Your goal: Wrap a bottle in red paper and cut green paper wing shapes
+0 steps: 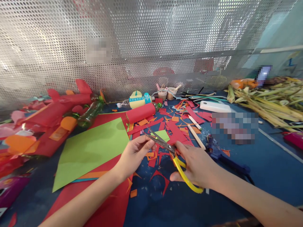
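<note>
Yellow-handled scissors [183, 173] are in my right hand [199, 164], with the fingers through and around the loops. Their metal blades point up and left, slightly apart, towards my left hand [138, 153]. The thumb and fingers of my left hand are pinched together beside the blade tips; whatever they hold is too small or hidden to make out. Just behind the blades shows a small light green paper piece [162, 135], among red paper scraps [176, 130]. A large light green sheet [92, 148] lies left of my left hand, on top of red paper [101, 201].
Red-wrapped bottles [59, 110] with paper fins crowd the left side. A red-covered bottle [140, 112] lies ahead. A dark blue glue gun [227, 157] is right of my right hand, near a white device [215, 106]. Dry husks [267, 101] pile far right, before the perforated metal panel [151, 37].
</note>
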`<move>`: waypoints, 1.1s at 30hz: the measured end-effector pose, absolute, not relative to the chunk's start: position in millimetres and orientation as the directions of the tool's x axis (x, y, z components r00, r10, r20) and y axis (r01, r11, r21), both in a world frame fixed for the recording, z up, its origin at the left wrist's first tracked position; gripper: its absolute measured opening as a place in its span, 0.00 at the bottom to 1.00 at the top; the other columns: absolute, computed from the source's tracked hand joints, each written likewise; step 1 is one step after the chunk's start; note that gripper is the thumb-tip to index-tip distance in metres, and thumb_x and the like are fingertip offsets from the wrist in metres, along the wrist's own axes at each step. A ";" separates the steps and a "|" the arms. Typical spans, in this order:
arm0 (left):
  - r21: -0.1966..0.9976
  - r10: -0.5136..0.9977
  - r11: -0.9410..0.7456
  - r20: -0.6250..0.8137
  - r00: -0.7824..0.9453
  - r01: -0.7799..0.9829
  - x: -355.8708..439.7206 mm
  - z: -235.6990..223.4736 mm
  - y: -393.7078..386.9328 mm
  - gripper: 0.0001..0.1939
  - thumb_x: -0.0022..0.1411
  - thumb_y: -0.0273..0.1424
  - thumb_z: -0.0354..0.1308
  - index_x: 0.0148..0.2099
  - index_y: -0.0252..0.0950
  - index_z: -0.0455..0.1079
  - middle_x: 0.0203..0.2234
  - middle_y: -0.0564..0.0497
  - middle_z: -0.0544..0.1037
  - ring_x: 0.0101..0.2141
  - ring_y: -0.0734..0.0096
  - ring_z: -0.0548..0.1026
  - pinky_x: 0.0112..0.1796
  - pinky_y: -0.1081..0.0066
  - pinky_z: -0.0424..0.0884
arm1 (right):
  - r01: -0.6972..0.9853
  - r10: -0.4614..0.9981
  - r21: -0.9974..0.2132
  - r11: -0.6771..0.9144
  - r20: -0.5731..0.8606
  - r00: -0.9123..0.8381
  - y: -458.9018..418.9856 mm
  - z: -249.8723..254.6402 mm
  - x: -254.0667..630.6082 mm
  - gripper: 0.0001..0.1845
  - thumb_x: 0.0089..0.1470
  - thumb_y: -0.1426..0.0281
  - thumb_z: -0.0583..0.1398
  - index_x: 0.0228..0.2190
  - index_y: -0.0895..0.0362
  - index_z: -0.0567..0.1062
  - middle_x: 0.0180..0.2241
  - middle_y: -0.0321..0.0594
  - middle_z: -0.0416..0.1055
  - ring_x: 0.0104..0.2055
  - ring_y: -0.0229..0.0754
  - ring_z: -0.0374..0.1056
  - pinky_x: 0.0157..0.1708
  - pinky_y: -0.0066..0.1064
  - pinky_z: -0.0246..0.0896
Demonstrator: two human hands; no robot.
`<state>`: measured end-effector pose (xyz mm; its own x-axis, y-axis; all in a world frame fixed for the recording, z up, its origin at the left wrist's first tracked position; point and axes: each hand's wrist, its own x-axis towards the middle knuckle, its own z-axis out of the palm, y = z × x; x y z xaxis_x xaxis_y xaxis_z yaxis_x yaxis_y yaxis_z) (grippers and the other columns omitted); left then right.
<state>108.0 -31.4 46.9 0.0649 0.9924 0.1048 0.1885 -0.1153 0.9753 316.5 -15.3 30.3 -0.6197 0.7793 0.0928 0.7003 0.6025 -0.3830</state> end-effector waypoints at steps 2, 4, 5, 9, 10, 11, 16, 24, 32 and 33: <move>0.975 0.993 -0.112 0.102 0.060 0.190 107.7 46.7 -31.1 0.14 0.57 0.40 0.58 0.26 0.35 0.72 0.21 0.52 0.72 0.27 0.71 0.69 0.32 0.73 0.65 | 0.701 0.779 -0.388 0.598 0.080 -0.621 -15.3 29.4 316.2 0.30 0.46 0.45 0.57 0.37 0.57 0.62 0.26 0.42 0.71 0.28 0.51 0.71 0.23 0.30 0.51; 0.983 0.995 -0.086 0.078 0.057 0.160 107.7 44.9 -30.4 0.14 0.57 0.40 0.58 0.27 0.35 0.73 0.22 0.53 0.72 0.27 0.72 0.69 0.32 0.73 0.66 | 0.698 0.777 -0.405 0.590 0.048 -0.628 -15.3 28.3 315.4 0.28 0.47 0.45 0.57 0.36 0.57 0.63 0.23 0.40 0.69 0.25 0.49 0.70 0.21 0.29 0.48; 0.990 0.997 -0.066 0.059 0.053 0.127 107.8 43.5 -29.9 0.13 0.57 0.40 0.59 0.27 0.35 0.73 0.22 0.53 0.72 0.27 0.72 0.69 0.32 0.74 0.66 | 0.691 0.772 -0.428 0.583 0.028 -0.635 -15.0 27.7 314.9 0.27 0.48 0.46 0.57 0.35 0.57 0.62 0.21 0.39 0.69 0.23 0.48 0.69 0.21 0.29 0.48; 0.991 0.996 0.065 -0.057 0.067 -0.115 109.0 36.9 -26.5 0.11 0.53 0.39 0.63 0.31 0.35 0.73 0.23 0.54 0.73 0.28 0.74 0.71 0.36 0.74 0.68 | 0.694 0.834 -0.534 0.483 0.037 -0.551 -4.7 25.2 314.4 0.19 0.54 0.52 0.54 0.31 0.55 0.62 0.20 0.37 0.68 0.21 0.44 0.67 0.19 0.29 0.50; 0.978 0.992 0.104 -0.090 0.084 -0.182 109.4 35.6 -25.5 0.11 0.52 0.38 0.65 0.32 0.35 0.72 0.24 0.54 0.74 0.29 0.74 0.72 0.37 0.74 0.69 | 0.719 0.869 -0.527 0.453 0.079 -0.489 1.2 24.3 315.3 0.16 0.55 0.55 0.54 0.31 0.55 0.63 0.21 0.38 0.69 0.22 0.44 0.68 0.20 0.29 0.53; 0.962 0.988 0.137 -0.115 0.104 -0.237 109.7 34.5 -24.5 0.11 0.51 0.37 0.66 0.32 0.35 0.72 0.25 0.54 0.75 0.30 0.74 0.73 0.38 0.74 0.69 | 0.758 0.899 -0.494 0.425 0.132 -0.418 8.3 23.0 316.8 0.13 0.56 0.57 0.54 0.32 0.55 0.64 0.23 0.40 0.71 0.25 0.45 0.69 0.22 0.30 0.56; 0.925 0.972 0.219 -0.178 0.155 -0.311 108.8 30.5 -20.5 0.11 0.51 0.35 0.67 0.34 0.36 0.69 0.27 0.51 0.79 0.31 0.74 0.76 0.36 0.77 0.70 | 0.913 0.917 -0.189 0.362 0.247 -0.312 45.8 12.5 329.1 0.10 0.55 0.71 0.56 0.39 0.64 0.69 0.36 0.55 0.73 0.39 0.53 0.71 0.36 0.38 0.65; 0.904 0.967 0.242 -0.194 0.166 -0.353 107.1 26.3 -19.8 0.11 0.51 0.31 0.67 0.33 0.35 0.68 0.29 0.53 0.80 0.29 0.76 0.77 0.36 0.76 0.73 | 0.918 0.867 -0.057 0.391 0.357 -0.347 43.8 8.1 328.2 0.17 0.58 0.71 0.54 0.45 0.71 0.70 0.43 0.61 0.69 0.47 0.58 0.65 0.49 0.46 0.59; 0.913 0.972 0.227 -0.189 0.140 -0.340 108.7 23.2 -21.1 0.11 0.50 0.30 0.67 0.34 0.35 0.69 0.26 0.55 0.77 0.31 0.75 0.77 0.40 0.74 0.72 | 0.936 0.884 0.063 0.346 0.313 -0.348 43.8 10.6 330.4 0.14 0.56 0.72 0.55 0.38 0.73 0.73 0.35 0.62 0.69 0.40 0.59 0.66 0.40 0.47 0.64; 0.918 0.975 0.213 -0.176 0.139 -0.335 108.2 22.0 -20.6 0.11 0.51 0.30 0.67 0.35 0.35 0.69 0.27 0.55 0.77 0.32 0.74 0.77 0.41 0.73 0.72 | 0.939 0.887 0.067 0.339 0.311 -0.342 44.9 12.2 331.4 0.12 0.56 0.73 0.55 0.36 0.71 0.73 0.34 0.61 0.70 0.39 0.58 0.67 0.40 0.47 0.64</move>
<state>108.2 -20.6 22.0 0.1387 0.9746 -0.1757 -0.3349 0.2131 0.9178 331.4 44.9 12.2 -0.3421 0.8866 0.3114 0.9385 0.3386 0.0671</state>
